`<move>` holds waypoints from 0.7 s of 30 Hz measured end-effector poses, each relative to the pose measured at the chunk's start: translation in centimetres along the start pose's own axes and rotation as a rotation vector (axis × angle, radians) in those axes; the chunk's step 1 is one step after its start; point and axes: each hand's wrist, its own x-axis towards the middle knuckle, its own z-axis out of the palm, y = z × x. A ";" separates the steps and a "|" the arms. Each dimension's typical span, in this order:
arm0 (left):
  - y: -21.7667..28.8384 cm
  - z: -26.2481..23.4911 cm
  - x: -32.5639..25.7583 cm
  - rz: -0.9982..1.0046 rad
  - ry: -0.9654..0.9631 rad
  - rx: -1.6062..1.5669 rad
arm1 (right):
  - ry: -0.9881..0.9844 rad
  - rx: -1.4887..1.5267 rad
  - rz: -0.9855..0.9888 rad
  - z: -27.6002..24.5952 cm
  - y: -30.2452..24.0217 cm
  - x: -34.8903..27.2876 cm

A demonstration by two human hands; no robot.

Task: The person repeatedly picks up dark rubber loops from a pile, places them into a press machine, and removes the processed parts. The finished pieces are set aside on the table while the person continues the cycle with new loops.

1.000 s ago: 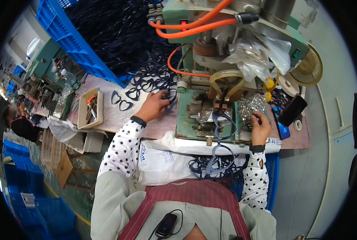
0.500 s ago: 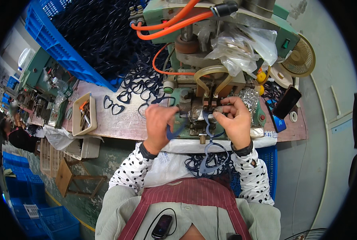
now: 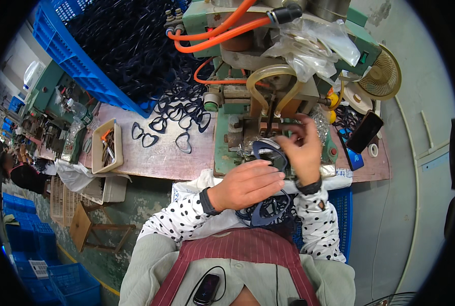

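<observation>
A dark blue eyeglass frame [image 3: 257, 152] stands out in front of the press's small metal fixture [image 3: 262, 127], one rim above my left hand. My left hand [image 3: 245, 186] lies across the frame with its fingers pressed together, covering part of it; the grip itself is hidden underneath. On the right, my right hand [image 3: 307, 153] is beside the upper rim, thumb and fingers bent and apart, slightly blurred. Below my left hand, another blue rim [image 3: 260, 217] shows over a heap of frames at my lap; whether it belongs to the held frame is hidden.
A green press [image 3: 222, 158] with orange hoses [image 3: 222, 36] rises ahead. At the far left, a blue crate [image 3: 77, 64] holds many dark frames, with several loose ones [image 3: 157, 125] on the table. A tool bin [image 3: 118, 145], a phone [image 3: 366, 131] and a fan [image 3: 383, 74] stand around.
My left hand has moved right and down, across the eyeglass frame. My right hand has drawn slightly back from the fixture, its fingers loosened. The blue frame has come forward and turned.
</observation>
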 end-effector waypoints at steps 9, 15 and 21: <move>-0.9 0.6 0.0 0.008 -0.059 -0.105 | 0.164 -0.691 0.079 -10.0 11.8 0.0; -0.5 1.0 -0.2 -0.019 -0.052 -0.127 | 0.059 -1.043 0.009 -8.0 12.1 -0.9; 0.1 0.3 -1.0 0.002 -0.077 0.077 | 0.175 -0.684 -0.052 -9.0 13.7 -0.6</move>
